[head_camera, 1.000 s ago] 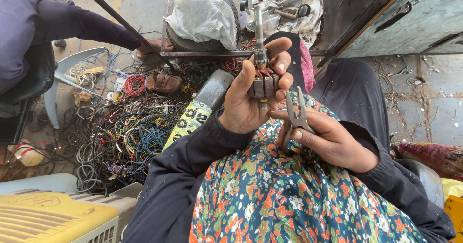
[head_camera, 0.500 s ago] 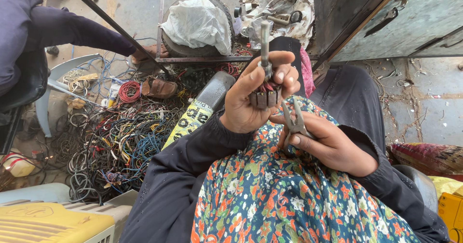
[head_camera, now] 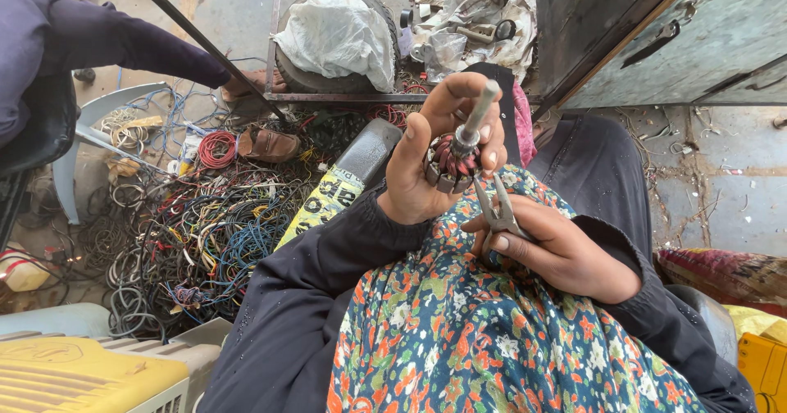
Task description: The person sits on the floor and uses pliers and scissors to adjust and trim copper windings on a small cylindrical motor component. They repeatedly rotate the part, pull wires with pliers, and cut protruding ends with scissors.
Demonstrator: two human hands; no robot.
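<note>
Far to your left, the floor [head_camera: 721, 183] carries a wide heap of tangled wires [head_camera: 176, 233], with another person's dark sleeve [head_camera: 123, 40] reaching in above it. Nearer, your floral-print lap [head_camera: 492, 331] fills the foreground. Your left hand [head_camera: 426, 163] is raised over it, its grip wrapped round a small motor armature [head_camera: 453, 165] with the steel shaft [head_camera: 478, 114] pointing up and away between your fingers. The reddish copper windings sit in their slots, so by the look of it the stripping is barely begun and nearly all the wire remains to pull. Your right hand [head_camera: 557, 249] rests low, just right of the armature, grasping grey pliers [head_camera: 494, 210] whose nose points up at the core's underside, close but not clearly touching.
</note>
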